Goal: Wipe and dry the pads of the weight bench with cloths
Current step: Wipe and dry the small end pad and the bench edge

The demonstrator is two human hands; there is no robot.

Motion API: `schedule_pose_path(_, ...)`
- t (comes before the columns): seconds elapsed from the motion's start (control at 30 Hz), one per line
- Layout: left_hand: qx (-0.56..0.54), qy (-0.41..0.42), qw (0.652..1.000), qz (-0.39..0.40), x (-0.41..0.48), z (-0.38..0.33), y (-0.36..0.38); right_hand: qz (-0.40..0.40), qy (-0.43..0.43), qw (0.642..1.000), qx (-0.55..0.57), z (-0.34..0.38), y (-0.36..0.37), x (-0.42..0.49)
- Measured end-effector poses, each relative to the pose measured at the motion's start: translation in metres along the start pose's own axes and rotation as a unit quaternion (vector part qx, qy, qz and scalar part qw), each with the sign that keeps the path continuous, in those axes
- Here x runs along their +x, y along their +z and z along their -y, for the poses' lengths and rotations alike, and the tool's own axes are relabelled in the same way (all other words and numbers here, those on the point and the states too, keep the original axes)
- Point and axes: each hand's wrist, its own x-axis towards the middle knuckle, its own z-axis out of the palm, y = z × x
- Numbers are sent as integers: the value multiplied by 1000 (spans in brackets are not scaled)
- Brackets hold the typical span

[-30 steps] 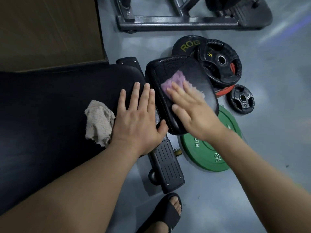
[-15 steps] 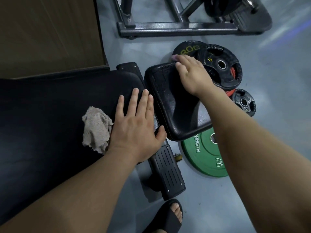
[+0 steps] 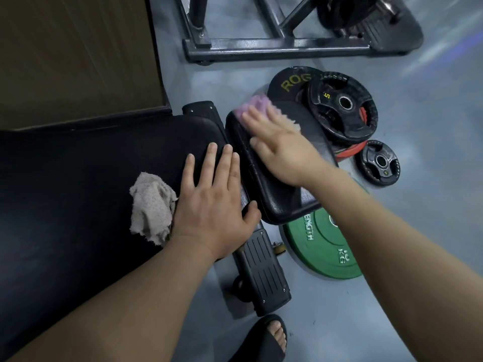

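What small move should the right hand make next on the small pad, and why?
Probably sweep the purple cloth toward the near edge. The right hand presses it flat at the far corner of the small pad, leaving most of that pad's surface nearer the person to cover. The left hand lies flat on the long pad, steadying, beside the beige cloth.

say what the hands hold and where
Nothing gripped: right hand presses purple cloth flat on seat pad; left hand rests flat on back pad.
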Motion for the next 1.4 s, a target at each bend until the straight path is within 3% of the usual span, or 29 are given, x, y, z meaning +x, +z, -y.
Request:
schedule_pose_path(0.07,-3,2,1000,-1,0,0,0,6,-54,998,-41,-6,-4,-7)
schedule_pose_path(0.2,-3,1,1000,-1,0,1,0,-6,59,995,-79,-9,-19,0)
schedule_pose_path(0.37,-11,4,1000,-3,0,1,0,-45,-49,997,-41,-12,-13,-14)
schedule_pose_path(0.5,-17,3,1000,-2,0,2,1,-93,-49,994,-44,-9,-4,5)
schedule_pose_path(0.73,-13,6,1000,2,0,2,1,-27,-2,996,-83,20,13,62)
schedule_pose_path(0.9,-21,12,1000,-2,0,4,2,-26,-114,992,-50,8,5,3)
schedule_pose_path(1.0,-24,14,1000,-4,-1,4,1,3,-119,992,-29,0,-3,-18)
schedule_pose_path(1.23,-22,2,1000,-8,0,2,-1,-33,-49,992,-112,17,10,47)
schedule_pose_path(1.4,-17,3,1000,-9,-1,1,-2,-33,-62,993,-93,12,15,-1)
